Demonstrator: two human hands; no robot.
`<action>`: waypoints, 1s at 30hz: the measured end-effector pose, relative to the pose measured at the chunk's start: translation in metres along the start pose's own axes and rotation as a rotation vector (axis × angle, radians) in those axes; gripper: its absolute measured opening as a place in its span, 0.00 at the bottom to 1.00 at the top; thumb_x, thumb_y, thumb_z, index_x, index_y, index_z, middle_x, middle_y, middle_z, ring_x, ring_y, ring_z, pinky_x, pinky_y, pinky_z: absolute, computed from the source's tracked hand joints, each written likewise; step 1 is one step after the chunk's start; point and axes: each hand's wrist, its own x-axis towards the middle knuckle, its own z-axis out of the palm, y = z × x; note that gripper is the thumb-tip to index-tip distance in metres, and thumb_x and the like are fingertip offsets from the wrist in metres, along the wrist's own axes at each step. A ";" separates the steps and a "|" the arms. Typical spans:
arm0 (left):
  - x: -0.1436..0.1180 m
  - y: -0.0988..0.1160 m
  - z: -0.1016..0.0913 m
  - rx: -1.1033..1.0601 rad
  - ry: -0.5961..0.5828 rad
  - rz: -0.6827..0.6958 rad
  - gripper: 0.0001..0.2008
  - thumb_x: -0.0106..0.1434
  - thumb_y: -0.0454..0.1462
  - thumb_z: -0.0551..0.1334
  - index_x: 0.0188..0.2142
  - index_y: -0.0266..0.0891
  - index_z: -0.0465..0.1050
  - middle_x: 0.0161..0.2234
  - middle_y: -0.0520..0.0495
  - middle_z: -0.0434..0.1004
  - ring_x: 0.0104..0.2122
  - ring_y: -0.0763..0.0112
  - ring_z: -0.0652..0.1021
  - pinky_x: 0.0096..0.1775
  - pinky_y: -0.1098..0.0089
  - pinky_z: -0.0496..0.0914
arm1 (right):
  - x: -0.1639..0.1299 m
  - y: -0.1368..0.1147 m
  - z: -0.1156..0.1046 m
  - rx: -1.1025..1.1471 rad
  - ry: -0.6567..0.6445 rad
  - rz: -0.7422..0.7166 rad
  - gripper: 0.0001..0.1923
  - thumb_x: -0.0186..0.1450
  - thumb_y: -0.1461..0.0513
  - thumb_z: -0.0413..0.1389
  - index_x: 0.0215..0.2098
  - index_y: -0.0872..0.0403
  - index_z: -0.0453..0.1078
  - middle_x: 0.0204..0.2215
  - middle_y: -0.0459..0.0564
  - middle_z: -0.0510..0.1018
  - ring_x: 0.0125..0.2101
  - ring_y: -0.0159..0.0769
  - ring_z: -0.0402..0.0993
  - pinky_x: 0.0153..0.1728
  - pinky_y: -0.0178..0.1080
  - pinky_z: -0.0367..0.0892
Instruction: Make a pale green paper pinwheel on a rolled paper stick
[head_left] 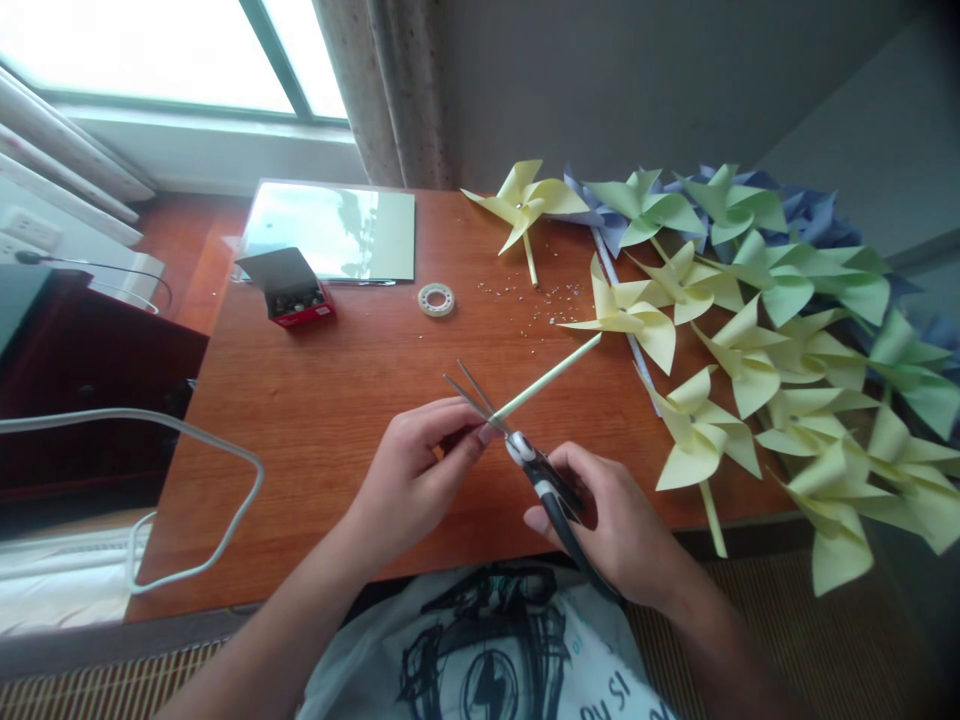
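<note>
Scissors (525,455) gripped by right hand (607,520), left hand (420,470) pinching pale green stick (551,375), no legible writing.

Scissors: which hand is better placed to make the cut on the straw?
Right. The right hand already grips the scissors, blades open around the pale green straw. The left hand pinches the straw's near end, steadying it.
</note>
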 end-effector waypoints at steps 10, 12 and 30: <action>-0.003 -0.008 -0.002 -0.100 -0.023 -0.113 0.12 0.67 0.41 0.63 0.31 0.36 0.77 0.25 0.51 0.68 0.26 0.73 0.66 0.28 0.73 0.61 | 0.003 -0.001 0.003 -0.051 0.027 0.007 0.17 0.59 0.52 0.66 0.33 0.51 0.65 0.26 0.41 0.70 0.27 0.34 0.66 0.29 0.37 0.60; -0.003 -0.008 -0.001 -0.158 -0.019 -0.153 0.12 0.66 0.43 0.63 0.31 0.36 0.77 0.25 0.52 0.68 0.25 0.74 0.65 0.26 0.74 0.61 | 0.004 0.000 0.002 -0.059 0.038 0.007 0.17 0.59 0.52 0.66 0.34 0.51 0.65 0.26 0.41 0.70 0.27 0.35 0.66 0.29 0.37 0.60; -0.029 -0.016 0.008 0.370 0.134 0.167 0.27 0.68 0.34 0.60 0.64 0.44 0.56 0.49 0.42 0.79 0.47 0.62 0.80 0.48 0.66 0.73 | 0.005 -0.002 0.004 -0.194 0.172 -0.006 0.16 0.60 0.52 0.64 0.35 0.51 0.65 0.27 0.45 0.73 0.27 0.36 0.68 0.29 0.38 0.62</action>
